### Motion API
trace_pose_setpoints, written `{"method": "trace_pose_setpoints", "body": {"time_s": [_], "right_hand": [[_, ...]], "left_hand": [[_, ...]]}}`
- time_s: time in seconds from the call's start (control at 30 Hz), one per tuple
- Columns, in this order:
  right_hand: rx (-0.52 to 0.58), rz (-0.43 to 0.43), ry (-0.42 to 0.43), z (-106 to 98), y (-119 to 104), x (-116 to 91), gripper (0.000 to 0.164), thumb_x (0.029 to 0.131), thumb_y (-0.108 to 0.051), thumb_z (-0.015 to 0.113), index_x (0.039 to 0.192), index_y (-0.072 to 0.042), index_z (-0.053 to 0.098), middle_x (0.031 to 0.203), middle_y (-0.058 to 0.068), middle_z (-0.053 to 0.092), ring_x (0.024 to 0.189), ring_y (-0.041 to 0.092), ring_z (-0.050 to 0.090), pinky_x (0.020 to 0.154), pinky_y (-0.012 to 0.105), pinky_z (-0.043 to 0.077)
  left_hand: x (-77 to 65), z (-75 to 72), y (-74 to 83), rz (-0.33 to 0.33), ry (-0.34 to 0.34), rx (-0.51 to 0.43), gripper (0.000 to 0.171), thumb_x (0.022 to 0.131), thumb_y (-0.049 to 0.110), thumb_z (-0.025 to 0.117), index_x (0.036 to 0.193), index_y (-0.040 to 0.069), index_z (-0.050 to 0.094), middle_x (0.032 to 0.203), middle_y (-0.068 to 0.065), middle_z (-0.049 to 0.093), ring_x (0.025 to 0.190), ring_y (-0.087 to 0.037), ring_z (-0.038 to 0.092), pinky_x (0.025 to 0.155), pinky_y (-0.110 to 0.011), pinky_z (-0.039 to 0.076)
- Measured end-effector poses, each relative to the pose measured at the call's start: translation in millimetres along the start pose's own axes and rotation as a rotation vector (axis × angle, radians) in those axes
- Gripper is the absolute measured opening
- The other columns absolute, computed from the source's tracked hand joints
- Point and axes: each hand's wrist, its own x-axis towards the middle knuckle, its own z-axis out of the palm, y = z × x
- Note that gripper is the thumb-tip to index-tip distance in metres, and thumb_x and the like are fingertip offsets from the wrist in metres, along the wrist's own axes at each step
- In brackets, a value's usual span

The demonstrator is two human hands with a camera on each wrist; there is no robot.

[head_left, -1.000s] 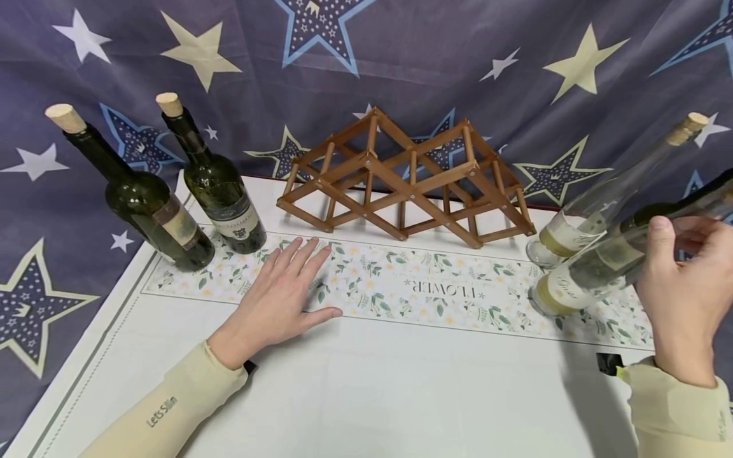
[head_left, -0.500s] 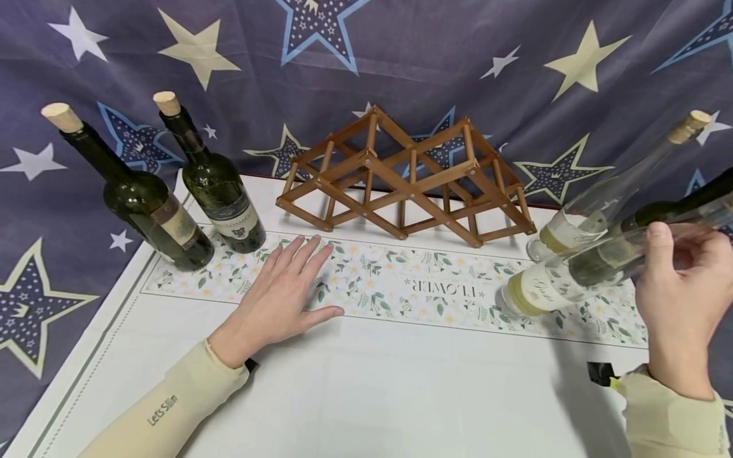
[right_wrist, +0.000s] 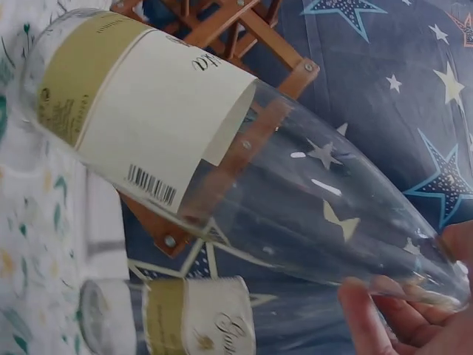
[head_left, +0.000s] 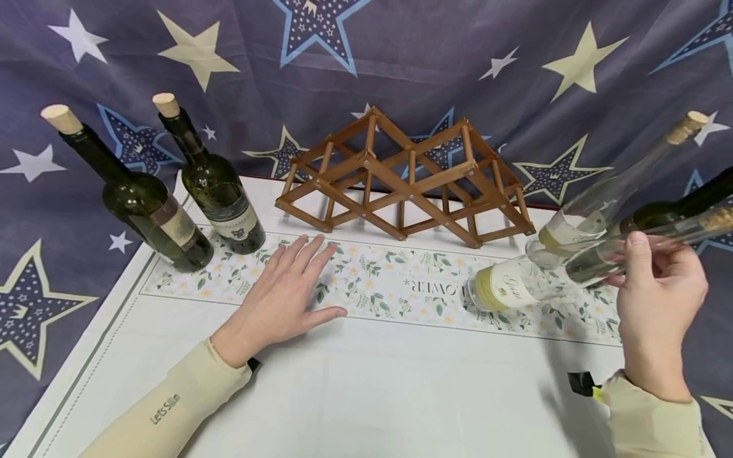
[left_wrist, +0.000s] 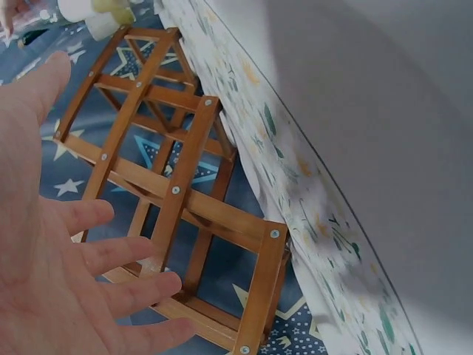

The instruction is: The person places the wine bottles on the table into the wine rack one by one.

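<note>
My right hand (head_left: 658, 312) grips a clear glass wine bottle (head_left: 509, 283) by its neck, fingers and thumb around the glass. The bottle leans far over, its labelled base pointing left above the floral runner (head_left: 355, 273); whether the base touches is unclear. In the right wrist view, the bottle's cream and olive label (right_wrist: 155, 103) and bare shoulder show. My left hand (head_left: 280, 299) is over the runner with fingers spread, holding nothing; contact with the cloth cannot be told. Behind both hands stands a wooden folding wine rack (head_left: 412, 184) without bottles.
A second clear bottle (head_left: 572, 226) with a cork stands behind the held one, near a dark green bottle (head_left: 687, 203). Two corked dark green bottles (head_left: 157, 222) (head_left: 235, 219) stand at the left. A starry curtain (head_left: 435, 38) hangs behind the white table (head_left: 401, 394).
The right hand has moved left and slightly down, tipping the clear bottle further over so its base swung left across the runner. The left hand has stayed nearly still.
</note>
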Motion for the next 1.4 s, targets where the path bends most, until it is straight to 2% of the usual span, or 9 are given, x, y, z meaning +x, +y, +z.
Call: {"method": "trace_pose_setpoints", "body": {"time_s": [0.1, 0.23, 0.33, 0.5, 0.67, 0.9, 1.1, 1.23, 1.4], "right_hand": [[0.16, 0.042, -0.029, 5, 1, -3, 0.023, 0.107, -0.026, 0.065, 0.116, -0.006, 0.07, 0.101, 0.002, 0.072, 0.086, 0.009, 0.072, 0.064, 0.013, 0.056], [0.425, 0.133, -0.056, 11, 3, -6, 0.019, 0.103, -0.02, 0.071, 0.111, -0.003, 0.069, 0.102, 0.011, 0.071, 0.084, 0.017, 0.073, 0.062, 0.018, 0.059], [0.532, 0.187, -0.077, 14, 4, -10, 0.023, 0.102, -0.019, 0.073, 0.114, -0.001, 0.066, 0.105, 0.015, 0.071, 0.084, 0.021, 0.074, 0.059, 0.022, 0.06], [0.616, 0.229, -0.114, 22, 5, -16, 0.027, 0.103, -0.019, 0.072, 0.117, 0.003, 0.064, 0.104, 0.017, 0.073, 0.084, 0.023, 0.075, 0.056, 0.027, 0.061], [0.708, 0.279, -0.138, 33, 4, -22, 0.025, 0.103, -0.016, 0.071, 0.114, 0.005, 0.062, 0.1, 0.017, 0.067, 0.082, 0.025, 0.075, 0.053, 0.032, 0.061], [0.745, 0.304, -0.202, 46, 6, -34, 0.036, 0.104, -0.023, 0.069, 0.123, 0.006, 0.06, 0.109, 0.021, 0.07, 0.086, 0.028, 0.074, 0.055, 0.034, 0.063], [0.799, 0.353, -0.234, 57, 9, -42, 0.036, 0.104, -0.023, 0.07, 0.121, 0.006, 0.058, 0.106, 0.021, 0.072, 0.086, 0.028, 0.075, 0.058, 0.035, 0.063], [0.823, 0.369, -0.25, 65, 12, -49, 0.031, 0.106, -0.022, 0.068, 0.118, 0.005, 0.058, 0.105, 0.02, 0.069, 0.086, 0.029, 0.076, 0.058, 0.036, 0.064], [0.853, 0.394, -0.273, 76, 11, -57, 0.033, 0.106, -0.025, 0.068, 0.118, 0.004, 0.056, 0.103, 0.017, 0.068, 0.085, 0.027, 0.077, 0.062, 0.037, 0.064]], "left_hand": [[1.5, -0.8, 1.5, 0.001, 0.001, -0.008, 0.11, 0.087, 0.081, 0.064, 0.167, 0.011, 0.034, 0.169, -0.02, 0.033, 0.155, -0.045, 0.029, 0.119, -0.069, 0.029], [4.1, -1.7, 4.1, 0.001, -0.008, -0.019, 0.11, 0.088, 0.082, 0.062, 0.167, 0.012, 0.032, 0.171, -0.018, 0.029, 0.157, -0.043, 0.026, 0.12, -0.069, 0.028], [6.4, -2.2, 6.2, 0.005, -0.013, -0.022, 0.11, 0.089, 0.082, 0.061, 0.168, 0.012, 0.032, 0.172, -0.018, 0.028, 0.157, -0.043, 0.025, 0.12, -0.069, 0.028], [11.5, -2.9, 10.1, 0.014, -0.009, -0.024, 0.11, 0.088, 0.082, 0.062, 0.168, 0.013, 0.032, 0.171, -0.019, 0.029, 0.157, -0.044, 0.026, 0.12, -0.069, 0.028], [17.5, -2.7, 15.4, 0.038, 0.004, -0.035, 0.11, 0.088, 0.082, 0.064, 0.167, 0.012, 0.033, 0.17, -0.02, 0.031, 0.155, -0.045, 0.029, 0.12, -0.068, 0.028], [25.2, -1.8, 22.8, 0.051, -0.006, -0.051, 0.112, 0.087, 0.082, 0.064, 0.168, 0.012, 0.03, 0.171, -0.019, 0.029, 0.156, -0.044, 0.028, 0.123, -0.066, 0.025], [30.4, 0.8, 28.0, 0.063, -0.022, -0.062, 0.116, 0.086, 0.082, 0.065, 0.169, 0.012, 0.026, 0.172, -0.02, 0.026, 0.157, -0.044, 0.025, 0.123, -0.064, 0.026], [33.7, 2.2, 31.3, 0.077, -0.013, -0.072, 0.119, 0.084, 0.082, 0.068, 0.169, 0.01, 0.026, 0.172, -0.021, 0.026, 0.157, -0.045, 0.025, 0.125, -0.062, 0.023], [37.5, 4.0, 36.1, 0.085, -0.009, -0.086, 0.119, 0.083, 0.081, 0.071, 0.169, 0.01, 0.027, 0.172, -0.02, 0.026, 0.156, -0.046, 0.027, 0.125, -0.062, 0.024]]}}
